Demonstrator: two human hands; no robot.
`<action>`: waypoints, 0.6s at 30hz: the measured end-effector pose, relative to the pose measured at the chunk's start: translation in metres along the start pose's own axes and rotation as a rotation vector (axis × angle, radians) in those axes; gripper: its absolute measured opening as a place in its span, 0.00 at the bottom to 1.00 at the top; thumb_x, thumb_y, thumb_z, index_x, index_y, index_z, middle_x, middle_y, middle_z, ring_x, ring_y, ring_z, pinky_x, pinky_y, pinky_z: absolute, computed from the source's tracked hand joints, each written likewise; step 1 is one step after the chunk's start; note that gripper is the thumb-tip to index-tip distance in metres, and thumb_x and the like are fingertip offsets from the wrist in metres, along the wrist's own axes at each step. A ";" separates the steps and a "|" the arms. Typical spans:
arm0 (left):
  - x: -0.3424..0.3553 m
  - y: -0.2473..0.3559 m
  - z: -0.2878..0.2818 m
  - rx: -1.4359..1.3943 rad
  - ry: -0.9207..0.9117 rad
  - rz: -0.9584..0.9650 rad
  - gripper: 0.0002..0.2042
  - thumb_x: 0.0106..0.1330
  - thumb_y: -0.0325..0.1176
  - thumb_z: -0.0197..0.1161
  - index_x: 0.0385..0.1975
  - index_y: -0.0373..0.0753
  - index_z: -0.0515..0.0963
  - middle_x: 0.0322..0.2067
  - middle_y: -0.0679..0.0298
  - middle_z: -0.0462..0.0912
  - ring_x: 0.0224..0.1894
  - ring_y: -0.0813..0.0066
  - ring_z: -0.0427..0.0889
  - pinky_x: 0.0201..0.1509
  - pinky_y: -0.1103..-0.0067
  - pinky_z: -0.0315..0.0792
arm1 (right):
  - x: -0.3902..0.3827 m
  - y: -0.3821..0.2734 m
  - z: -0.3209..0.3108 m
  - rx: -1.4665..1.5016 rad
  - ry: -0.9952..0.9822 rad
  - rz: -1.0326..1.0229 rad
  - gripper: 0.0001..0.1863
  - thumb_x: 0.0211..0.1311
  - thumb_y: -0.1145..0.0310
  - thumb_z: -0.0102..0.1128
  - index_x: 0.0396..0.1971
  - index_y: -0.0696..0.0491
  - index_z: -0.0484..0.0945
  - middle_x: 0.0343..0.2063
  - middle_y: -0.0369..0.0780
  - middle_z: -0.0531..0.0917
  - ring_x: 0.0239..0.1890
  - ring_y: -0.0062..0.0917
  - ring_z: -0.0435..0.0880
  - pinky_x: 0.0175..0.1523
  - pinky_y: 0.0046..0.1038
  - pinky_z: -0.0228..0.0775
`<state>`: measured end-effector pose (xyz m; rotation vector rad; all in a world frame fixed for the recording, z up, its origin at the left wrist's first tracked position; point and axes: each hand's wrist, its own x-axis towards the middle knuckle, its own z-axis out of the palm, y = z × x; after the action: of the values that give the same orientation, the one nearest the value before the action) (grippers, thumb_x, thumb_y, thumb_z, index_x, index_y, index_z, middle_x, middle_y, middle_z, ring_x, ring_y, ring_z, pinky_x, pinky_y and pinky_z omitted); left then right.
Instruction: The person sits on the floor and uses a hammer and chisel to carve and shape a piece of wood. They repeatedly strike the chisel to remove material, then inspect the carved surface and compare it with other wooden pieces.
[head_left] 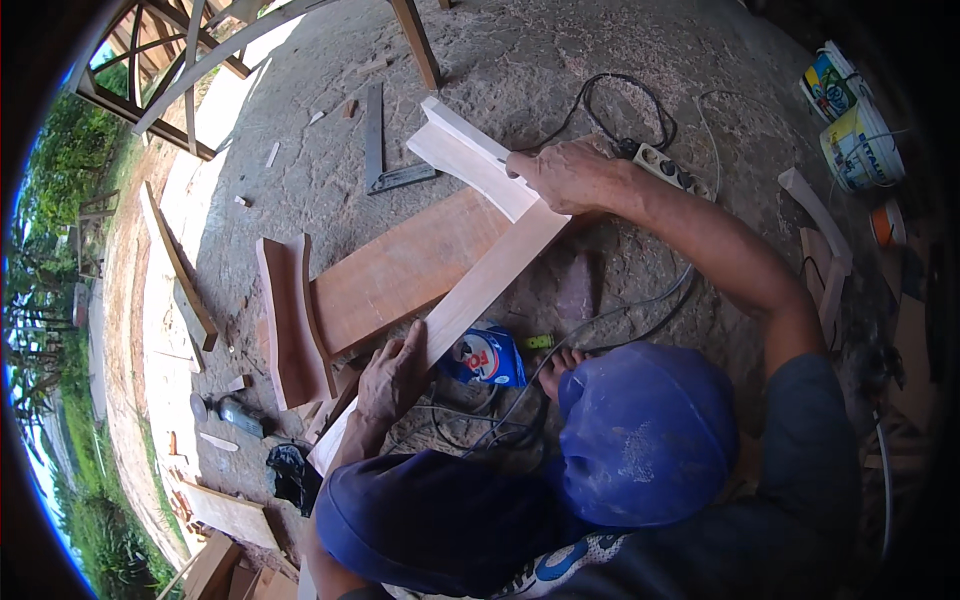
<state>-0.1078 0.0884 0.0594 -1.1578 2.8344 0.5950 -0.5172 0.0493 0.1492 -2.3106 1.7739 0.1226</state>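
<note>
A long pale plank (pixel 480 285) lies slantwise over a reddish-brown board (pixel 400 270) on the concrete floor. My left hand (pixel 393 378) grips the plank's near part, fingers over its edge. My right hand (pixel 565 175) reaches out to the plank's far end and holds a pale curved wood piece (pixel 465 155) that stands across that end. Both arms come from under a blue cap (pixel 645 435) at the bottom of the view.
Two curved reddish wood pieces (pixel 290 320) lie left of the board. A steel square (pixel 380 150), a power strip (pixel 665 165) with black cables, a blue packet (pixel 485 355), paint buckets (pixel 855 130) and a wooden frame (pixel 190 70) surround the spot. Wood scraps litter the floor.
</note>
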 end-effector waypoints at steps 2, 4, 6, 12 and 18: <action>-0.001 -0.003 0.001 -0.009 -0.016 -0.011 0.43 0.55 0.41 0.73 0.72 0.47 0.59 0.51 0.49 0.79 0.48 0.44 0.81 0.53 0.59 0.77 | 0.011 -0.007 0.001 -0.070 -0.035 0.031 0.24 0.56 0.76 0.57 0.55 0.59 0.69 0.34 0.54 0.86 0.41 0.49 0.87 0.42 0.48 0.78; -0.001 0.001 0.000 -0.015 -0.046 -0.046 0.43 0.56 0.41 0.73 0.73 0.48 0.58 0.51 0.50 0.79 0.49 0.44 0.81 0.53 0.59 0.76 | 0.020 -0.012 0.002 -0.136 -0.120 0.076 0.22 0.56 0.74 0.58 0.52 0.59 0.72 0.35 0.53 0.86 0.41 0.49 0.87 0.43 0.48 0.78; -0.003 0.002 0.000 -0.022 -0.062 -0.053 0.43 0.56 0.41 0.72 0.73 0.47 0.58 0.51 0.49 0.79 0.49 0.43 0.80 0.54 0.60 0.77 | 0.024 -0.014 -0.003 -0.153 -0.140 0.043 0.18 0.55 0.75 0.58 0.48 0.59 0.76 0.35 0.54 0.86 0.41 0.50 0.87 0.45 0.49 0.78; -0.005 0.002 0.002 -0.026 -0.064 -0.047 0.42 0.56 0.39 0.72 0.73 0.46 0.58 0.51 0.50 0.78 0.49 0.43 0.80 0.53 0.60 0.77 | 0.037 -0.021 -0.011 -0.321 -0.122 0.030 0.10 0.50 0.75 0.63 0.33 0.59 0.86 0.34 0.52 0.87 0.39 0.45 0.89 0.43 0.43 0.81; -0.007 0.000 0.004 -0.041 -0.028 -0.025 0.39 0.59 0.38 0.69 0.72 0.47 0.59 0.49 0.51 0.79 0.46 0.44 0.80 0.51 0.60 0.77 | 0.049 -0.025 0.015 -0.440 -0.173 -0.036 0.10 0.50 0.75 0.65 0.33 0.56 0.88 0.34 0.49 0.89 0.39 0.39 0.90 0.40 0.39 0.82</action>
<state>-0.1028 0.0947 0.0570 -1.1794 2.7930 0.6653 -0.4790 0.0124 0.1274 -2.5197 1.7533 0.7524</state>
